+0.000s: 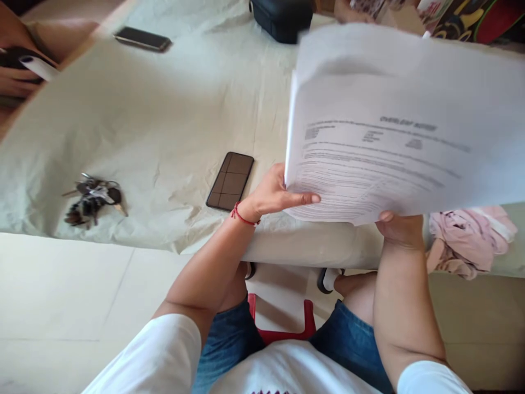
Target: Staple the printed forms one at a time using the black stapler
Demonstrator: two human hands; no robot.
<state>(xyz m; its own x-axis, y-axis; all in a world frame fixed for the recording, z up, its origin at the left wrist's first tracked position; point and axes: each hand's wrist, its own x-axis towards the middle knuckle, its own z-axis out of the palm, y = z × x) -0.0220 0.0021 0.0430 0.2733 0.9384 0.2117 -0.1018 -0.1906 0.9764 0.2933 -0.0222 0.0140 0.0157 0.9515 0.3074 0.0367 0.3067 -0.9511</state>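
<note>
A stack of white printed papers (394,142) is lifted above the right part of the cloth-covered table (164,126). My left hand (275,192) grips the stack's lower left corner, thumb on top; a red string is tied around that wrist. My right hand (400,225) holds the stack's bottom edge from below, mostly hidden behind the sheets. The top sheets are blurred.
A dark phone (230,180) lies just left of my left hand. A bunch of keys (92,200) sits at the near left. A second phone (143,39) and a black case (282,18) lie far back. Another person's hands (18,68) are at the far left. Pink cloth (467,235) hangs at right.
</note>
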